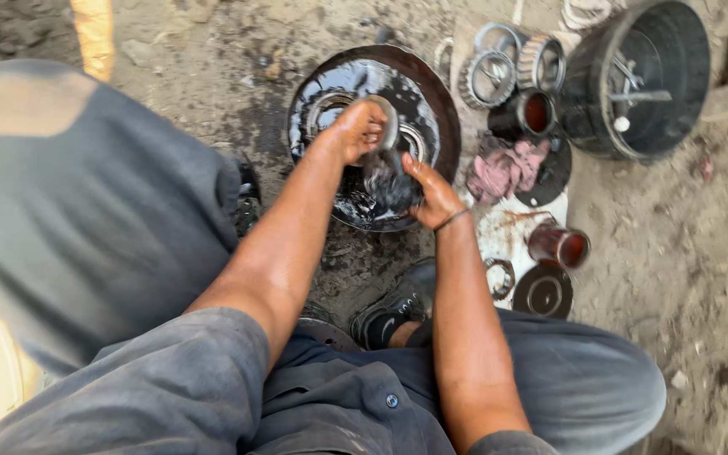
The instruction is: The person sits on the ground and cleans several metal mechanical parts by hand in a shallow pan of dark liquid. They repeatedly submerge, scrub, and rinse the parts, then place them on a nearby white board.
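Hands over oily pan (431, 101), seen from above, person crouched on dirt ground.

Left hand (360, 128): fingers curled shut around a metal ring (391, 122), probably a bearing race, held at the fingertips. Ring stands on edge, its flat face turned toward the right hand; its axis runs roughly left to right across the view.

Right hand (433, 192): closed onto a dark, greasy lump (388, 181), blurred; cannot tell whether rag or part. Thumb side up, palm turned toward the left hand.

Relation: ring sits just above and slightly left of the lump, the two close together or touching; blur hides the contact. Both are above the pan's black liquid, toward its near side. Left hand is nearer the ring; right hand lies below and nearer the body.

Surroundings: two roller bearings (489, 77) beyond the pan's right rim; pink rag (505, 168) on a dark disc beside it; black drum (642, 80) well to the right; small reddish cup (559, 246) near the right forearm; shoe (398, 305) below the hands.
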